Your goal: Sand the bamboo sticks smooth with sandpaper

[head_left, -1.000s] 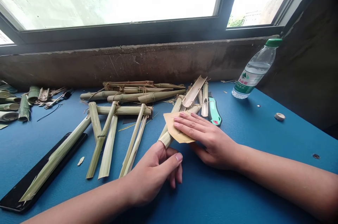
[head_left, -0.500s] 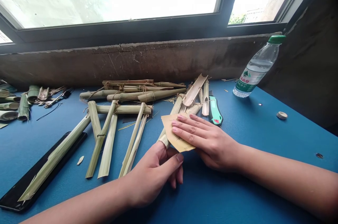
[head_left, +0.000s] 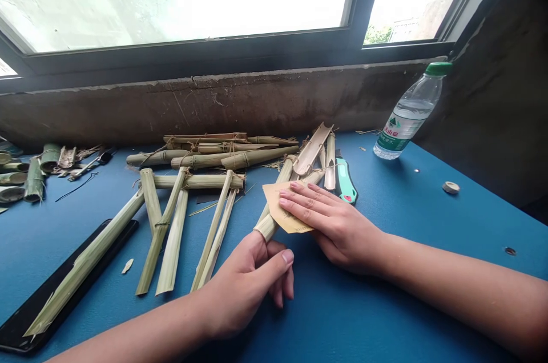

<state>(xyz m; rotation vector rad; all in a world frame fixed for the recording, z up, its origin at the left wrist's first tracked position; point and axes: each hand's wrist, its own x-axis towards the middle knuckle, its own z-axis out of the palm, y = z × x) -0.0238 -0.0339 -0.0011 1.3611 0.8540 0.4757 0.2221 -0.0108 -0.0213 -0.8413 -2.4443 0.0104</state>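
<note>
My left hand is closed around the near end of a pale bamboo piece, which slants away from me over the blue table. A tan sheet of sandpaper with faint printing on its back lies over that bamboo. With fingers stretched flat, my right hand presses the sheet against it; the thumb is hidden. Just beyond the right hand sit a split bamboo trough and a green utility knife. To the left of my hands, a frame of tied bamboo has several strips extending toward me.
A black phone lies under a long bamboo strip on the left. Bundled bamboo lines the back, with cut tubes at far left. A water bottle and a small bamboo ring stand on the right.
The sandpaper has tilted a little on the bamboo, its lower corner rising away from my left thumb. My right hand has moved slightly with it. The left hand keeps its hold; the view has shifted slightly.
</note>
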